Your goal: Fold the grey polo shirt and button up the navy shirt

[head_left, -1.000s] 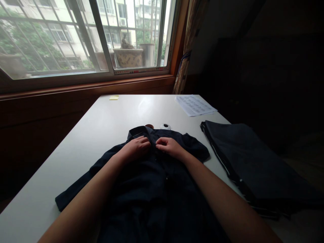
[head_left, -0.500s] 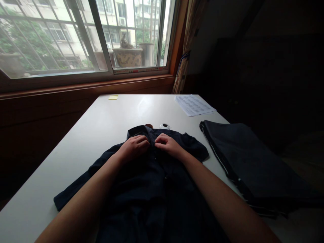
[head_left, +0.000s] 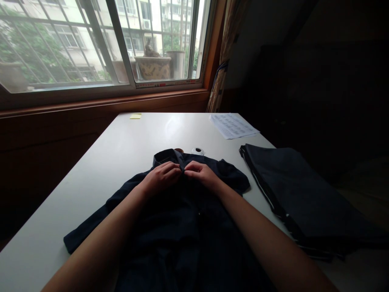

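Observation:
A dark navy shirt (head_left: 173, 227) lies spread on the white table (head_left: 82, 174), its collar (head_left: 164, 156) toward the far side and one sleeve reaching out to the left. Just below the collar, my left hand (head_left: 164, 175) is closed on the front edge of the shirt. My right hand (head_left: 200, 172) pinches the same front opening from the other side, its fingertips nearly meeting those of the left. Whatever button or cloth lies between the fingertips is too small to make out. A small bright dot shows lower on the shirt's front.
Beyond the collar sit a white spool (head_left: 197, 151) and a brown round object (head_left: 180, 150). Printed papers (head_left: 234, 125) and a yellow note (head_left: 135, 116) lie at the far edge. Folded dark cloth (head_left: 291, 190) covers the right side. A barred window (head_left: 146, 44) is behind the table.
My right hand has shifted slightly left, so the fingertips of both hands are now closer together at the shirt's front. The rest stays put.

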`<action>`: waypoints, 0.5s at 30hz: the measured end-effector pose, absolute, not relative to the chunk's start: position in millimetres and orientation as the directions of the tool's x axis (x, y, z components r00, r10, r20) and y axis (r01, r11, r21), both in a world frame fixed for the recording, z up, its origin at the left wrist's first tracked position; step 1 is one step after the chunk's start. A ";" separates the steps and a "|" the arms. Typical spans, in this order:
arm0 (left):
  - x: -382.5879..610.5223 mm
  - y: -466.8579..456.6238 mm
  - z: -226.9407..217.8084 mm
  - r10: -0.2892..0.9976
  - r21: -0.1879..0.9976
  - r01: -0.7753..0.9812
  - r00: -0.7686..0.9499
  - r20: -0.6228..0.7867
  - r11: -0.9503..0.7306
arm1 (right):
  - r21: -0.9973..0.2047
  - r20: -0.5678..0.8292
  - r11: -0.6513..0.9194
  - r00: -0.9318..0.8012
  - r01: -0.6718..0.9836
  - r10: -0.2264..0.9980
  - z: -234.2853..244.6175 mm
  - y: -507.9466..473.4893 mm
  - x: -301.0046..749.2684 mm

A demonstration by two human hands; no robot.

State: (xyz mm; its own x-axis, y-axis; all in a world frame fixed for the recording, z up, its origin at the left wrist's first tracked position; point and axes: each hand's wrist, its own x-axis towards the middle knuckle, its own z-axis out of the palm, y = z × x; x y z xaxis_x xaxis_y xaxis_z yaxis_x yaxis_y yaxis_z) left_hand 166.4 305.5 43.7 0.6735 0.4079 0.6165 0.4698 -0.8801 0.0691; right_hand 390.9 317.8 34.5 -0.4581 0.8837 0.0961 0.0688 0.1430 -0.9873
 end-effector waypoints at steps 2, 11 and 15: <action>166.7 306.6 40.8 0.427 0.117 0.457 0.665 0.613 -0.882 | -0.988 0.079 0.130 -0.457 0.082 0.886 34.3 317.6 390.5; 164.4 309.0 36.9 0.660 0.474 0.460 0.558 0.503 -0.751 | -0.968 0.102 0.194 -0.461 0.158 0.882 27.7 320.7 390.6; 161.3 309.4 37.6 0.684 0.549 0.430 0.588 0.432 -0.717 | -0.935 0.140 0.271 -0.467 0.228 0.873 27.6 320.5 390.6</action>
